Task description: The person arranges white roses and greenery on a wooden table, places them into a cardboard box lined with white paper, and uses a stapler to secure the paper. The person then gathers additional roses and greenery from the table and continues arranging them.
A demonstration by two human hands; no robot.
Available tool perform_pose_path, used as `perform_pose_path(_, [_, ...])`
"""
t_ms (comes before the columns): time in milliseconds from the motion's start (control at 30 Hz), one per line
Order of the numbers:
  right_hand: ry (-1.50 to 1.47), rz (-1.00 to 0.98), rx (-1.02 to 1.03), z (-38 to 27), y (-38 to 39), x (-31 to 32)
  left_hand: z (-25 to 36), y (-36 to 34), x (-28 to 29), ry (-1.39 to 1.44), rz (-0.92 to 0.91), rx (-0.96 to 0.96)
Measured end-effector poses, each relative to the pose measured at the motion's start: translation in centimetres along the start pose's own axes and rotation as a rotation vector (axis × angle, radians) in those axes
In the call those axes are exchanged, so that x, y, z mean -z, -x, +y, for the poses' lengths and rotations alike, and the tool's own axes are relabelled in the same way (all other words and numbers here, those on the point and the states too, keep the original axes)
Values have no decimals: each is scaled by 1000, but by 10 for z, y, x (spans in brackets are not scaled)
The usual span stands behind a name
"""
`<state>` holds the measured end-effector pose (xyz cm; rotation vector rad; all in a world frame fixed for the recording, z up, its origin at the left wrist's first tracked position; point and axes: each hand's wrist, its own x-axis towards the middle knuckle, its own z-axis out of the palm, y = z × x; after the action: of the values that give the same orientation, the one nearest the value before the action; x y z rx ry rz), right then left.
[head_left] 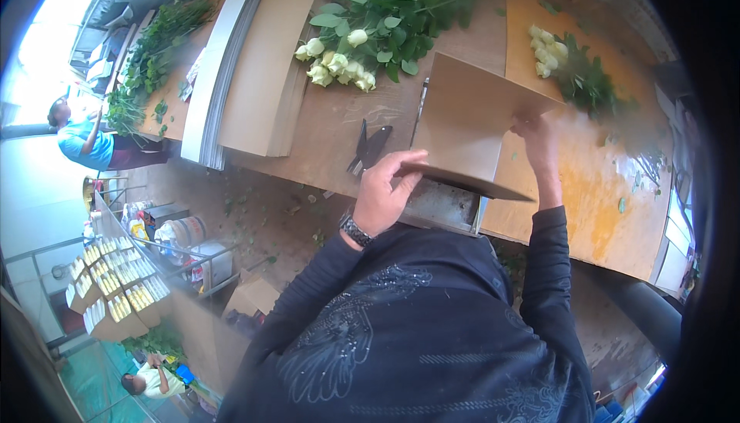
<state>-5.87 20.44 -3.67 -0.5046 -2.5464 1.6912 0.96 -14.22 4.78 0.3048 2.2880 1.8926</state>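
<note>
A brown cardboard sheet (461, 118), bent into raised panels, stands over a metal-topped stand (441, 207) at the bench's near edge. My left hand (387, 194) grips the left end of its near flap between thumb and fingers. At the sheet's right side, my right hand (536, 139) has its bent fingers on the cardboard edge; the fingertips are blurred and partly hidden. Left of the sheet lies a black tool (372, 145) that looks like shears. Beyond it, cream roses (337, 67) with leafy stems lie on the wooden bench (327, 126).
Stacked flat cardboard (266, 60) lies on the left. A smaller rose bunch (549, 53) rests at the far right on the wet orange tabletop (593, 192). Wrapped flowers (119, 276) fill a rack on the left. Two people (85, 141) stand farther off.
</note>
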Motion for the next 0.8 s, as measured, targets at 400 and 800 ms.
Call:
perform_pose_path(400, [218,-116,-17,38,-7,-8,-3,7,22,-56,-27,-10])
perform_pose_path(800, [192,29,-46,85,25,15,-172,-11,445,-1303,644,330])
